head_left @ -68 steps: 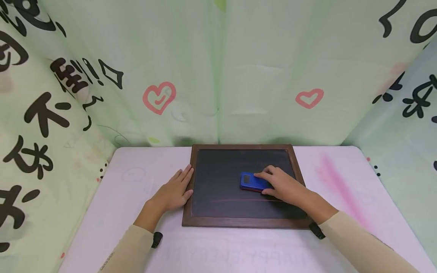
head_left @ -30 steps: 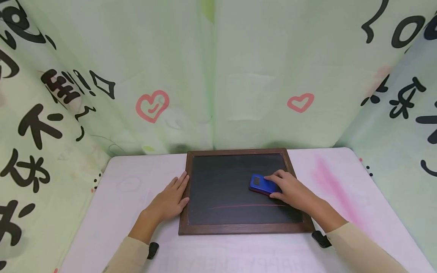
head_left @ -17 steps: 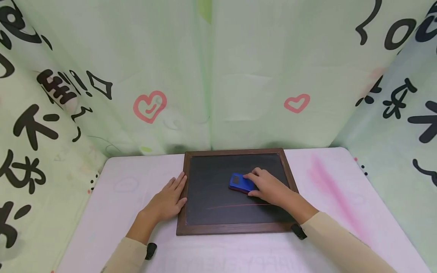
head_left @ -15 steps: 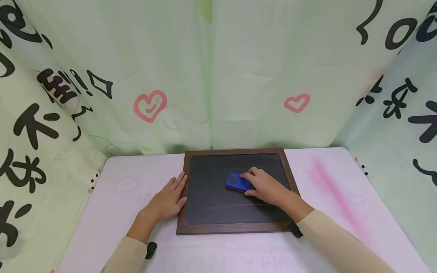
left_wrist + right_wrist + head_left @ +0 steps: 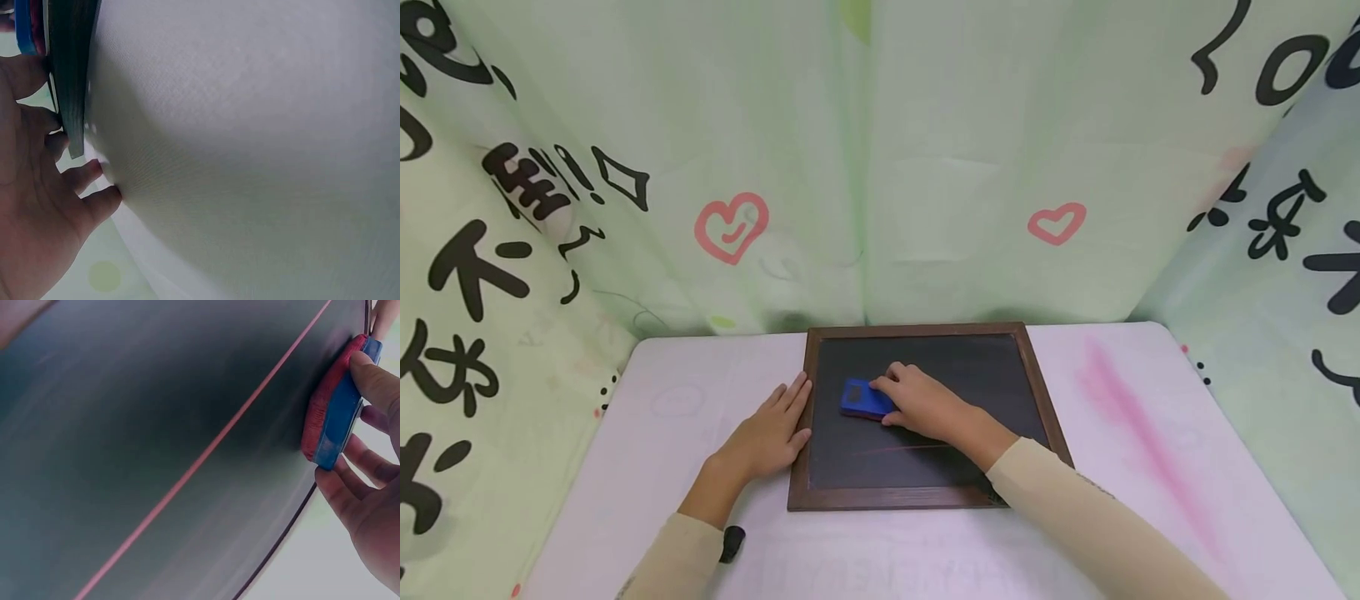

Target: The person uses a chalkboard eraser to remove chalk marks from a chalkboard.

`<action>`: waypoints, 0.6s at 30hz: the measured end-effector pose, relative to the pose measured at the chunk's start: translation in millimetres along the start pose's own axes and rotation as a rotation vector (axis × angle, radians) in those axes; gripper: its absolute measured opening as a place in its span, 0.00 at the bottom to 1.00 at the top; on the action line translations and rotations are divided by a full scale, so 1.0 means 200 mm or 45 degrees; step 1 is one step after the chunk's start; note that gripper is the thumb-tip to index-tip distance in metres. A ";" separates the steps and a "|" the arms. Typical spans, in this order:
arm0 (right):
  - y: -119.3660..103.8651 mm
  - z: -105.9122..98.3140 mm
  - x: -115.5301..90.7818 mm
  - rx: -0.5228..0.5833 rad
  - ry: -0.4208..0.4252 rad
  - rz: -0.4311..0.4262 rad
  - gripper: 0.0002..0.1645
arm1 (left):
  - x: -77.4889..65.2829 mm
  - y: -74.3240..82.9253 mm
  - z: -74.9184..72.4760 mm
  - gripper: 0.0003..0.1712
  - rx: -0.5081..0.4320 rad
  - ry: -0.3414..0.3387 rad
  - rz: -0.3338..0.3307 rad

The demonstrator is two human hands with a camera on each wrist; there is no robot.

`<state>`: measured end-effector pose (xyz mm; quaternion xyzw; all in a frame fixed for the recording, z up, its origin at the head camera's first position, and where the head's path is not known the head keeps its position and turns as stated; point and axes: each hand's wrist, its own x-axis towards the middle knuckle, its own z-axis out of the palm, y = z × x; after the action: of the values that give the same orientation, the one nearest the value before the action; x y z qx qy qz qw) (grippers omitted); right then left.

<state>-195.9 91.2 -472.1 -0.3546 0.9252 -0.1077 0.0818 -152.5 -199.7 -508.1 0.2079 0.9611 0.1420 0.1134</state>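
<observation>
A blackboard (image 5: pixel 925 467) in a brown wooden frame lies on the white table. My right hand (image 5: pixel 925 404) grips a blue chalkboard eraser (image 5: pixel 863 398) by its sides, thumb on the near edge, over the left half of the board. In the right wrist view the eraser's red felt (image 5: pixel 322 403) faces the dark surface. A thin pink chalk line (image 5: pixel 212 445) runs across the board, below the eraser in the head view, partly hidden by my right forearm. My left hand (image 5: pixel 767 433) rests with straight fingers against the board's left frame edge, fingertips and thumb touching it.
The white table (image 5: pixel 700 367) carries a pink smear (image 5: pixel 1138 425) to the right of the board. Behind and at both sides hangs a pale green curtain (image 5: pixel 947 150) with black lettering and pink hearts. A dark wrist device (image 5: pixel 732 543) sits at my left cuff.
My right hand first slid the eraser slightly right, then swept it left across the board toward the left frame. My left hand has stayed at the frame. The head view has shifted a little.
</observation>
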 end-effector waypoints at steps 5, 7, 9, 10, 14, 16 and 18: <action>-0.08 0.00 0.07 -0.014 -0.017 -0.024 0.35 | 0.01 0.00 -0.01 0.42 0.008 -0.012 -0.014; -0.12 0.00 0.09 -0.010 -0.026 -0.023 0.35 | 0.01 0.00 -0.01 0.42 0.017 -0.016 -0.019; -0.14 0.01 0.11 -0.011 -0.038 -0.029 0.35 | 0.01 0.00 -0.02 0.42 0.019 -0.019 -0.023; -0.16 0.01 0.11 -0.014 -0.042 -0.033 0.35 | 0.01 0.01 -0.02 0.42 0.018 -0.019 -0.023; -0.18 0.02 0.12 -0.038 -0.051 -0.049 0.35 | 0.01 0.01 -0.03 0.42 0.004 -0.022 -0.021; -0.18 0.02 0.12 -0.043 -0.059 -0.053 0.35 | 0.01 0.02 -0.04 0.42 0.000 -0.026 -0.021; -0.18 0.03 0.11 -0.039 -0.066 -0.058 0.34 | 0.01 0.02 -0.03 0.42 -0.007 -0.031 -0.022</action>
<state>-187.5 49.9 -469.5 -0.3796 0.9159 -0.0859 0.0979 -154.2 -197.5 -500.7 0.2009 0.9610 0.1413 0.1268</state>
